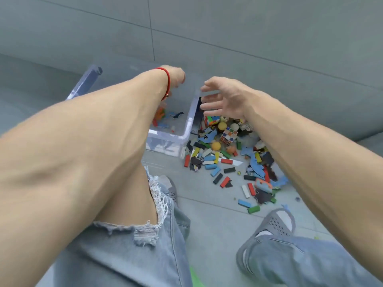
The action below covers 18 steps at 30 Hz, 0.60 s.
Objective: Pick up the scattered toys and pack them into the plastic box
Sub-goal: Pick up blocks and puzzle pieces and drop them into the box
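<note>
The plastic box [187, 123] sits on the grey tiled floor [269, 48], clear-walled and open at the top, with a few small coloured toy pieces [163, 119] lying on its bottom near the right wall. Just outside that right wall, touching it at the near corner, spreads the heap of scattered toys [232, 160]: red, blue, green, yellow, black and white blocks, flat blue and black puzzle-like pieces, two puzzle cubes [228, 136], and several small balls, one of them orange [216, 145]. The heap trails away from the box toward the near right side of the floor, where a green block [253, 209] lies close to a grey slipper [275, 226].

The left hand [176, 76] reaches over the box's open top, a red string bracelet [165, 79] on its wrist. Its fingers point down and away behind the wrist, so I cannot tell whether it holds anything or how far it is open.

The right hand [226, 98] hovers above the box's right wall and the far end of the heap, fingers spread and loosely straight, holding nothing.

Torn light-blue jeans [132, 251] fill the bottom of the view, with the second slipper [172, 189] partly hidden behind the left knee.
</note>
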Available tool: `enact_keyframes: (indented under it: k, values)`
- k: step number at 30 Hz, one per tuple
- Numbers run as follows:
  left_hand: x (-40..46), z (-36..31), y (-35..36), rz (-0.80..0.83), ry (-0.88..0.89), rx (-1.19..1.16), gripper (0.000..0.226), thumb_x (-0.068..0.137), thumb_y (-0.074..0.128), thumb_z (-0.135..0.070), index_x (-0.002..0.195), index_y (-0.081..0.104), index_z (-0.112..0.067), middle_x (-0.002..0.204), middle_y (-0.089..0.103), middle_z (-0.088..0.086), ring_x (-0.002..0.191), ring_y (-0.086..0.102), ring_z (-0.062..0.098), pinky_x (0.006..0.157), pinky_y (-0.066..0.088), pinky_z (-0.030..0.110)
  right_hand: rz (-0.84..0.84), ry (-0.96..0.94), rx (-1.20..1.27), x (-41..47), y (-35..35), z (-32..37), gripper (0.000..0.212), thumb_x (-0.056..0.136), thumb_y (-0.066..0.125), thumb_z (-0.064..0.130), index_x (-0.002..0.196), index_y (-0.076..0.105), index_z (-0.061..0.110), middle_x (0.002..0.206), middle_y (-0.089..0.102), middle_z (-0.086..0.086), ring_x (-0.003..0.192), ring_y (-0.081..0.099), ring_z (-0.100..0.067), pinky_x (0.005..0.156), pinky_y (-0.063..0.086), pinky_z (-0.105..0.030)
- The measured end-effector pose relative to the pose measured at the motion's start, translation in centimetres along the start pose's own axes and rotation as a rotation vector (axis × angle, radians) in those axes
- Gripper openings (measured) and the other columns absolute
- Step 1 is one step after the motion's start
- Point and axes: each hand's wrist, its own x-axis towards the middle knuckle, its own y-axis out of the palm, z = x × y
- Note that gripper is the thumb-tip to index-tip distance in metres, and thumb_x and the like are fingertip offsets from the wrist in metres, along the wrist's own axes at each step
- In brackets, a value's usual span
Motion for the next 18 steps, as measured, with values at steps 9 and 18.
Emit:
enact_keyframes:
  k: [9, 18]
  values:
    - [-8.3, -6.3, 12.0, 0.133, 0.510, 0.638, 0.036, 0.090, 0.053, -0.032, 0.116, 0.061, -0.009, 0.109, 0.063, 0.009, 0.092, 0.062, 0.027, 0.071, 0.050, 0.032, -0.170, 0.067, -0.791, -13.9, -16.6, -3.8, 0.029, 0.101, 0.059, 0.029, 0.124, 0.064, 0.012, 0.114, 0.072, -0.011, 0.100, 0.073, -0.028, 0.088, 0.060, -0.045]
    - [-8.5, 9.1, 29.0, 0.421, 0.407, 0.706, 0.028, 0.087, 0.058, -0.022, 0.114, 0.063, -0.016, 0.111, 0.067, 0.009, 0.101, 0.064, 0.027, 0.088, 0.054, 0.035, -0.062, 0.327, -0.876, -11.2, -26.4, -16.2, 0.025, 0.102, 0.054, 0.032, 0.124, 0.059, 0.020, 0.113, 0.068, -0.005, 0.101, 0.069, -0.021, 0.080, 0.062, -0.042]
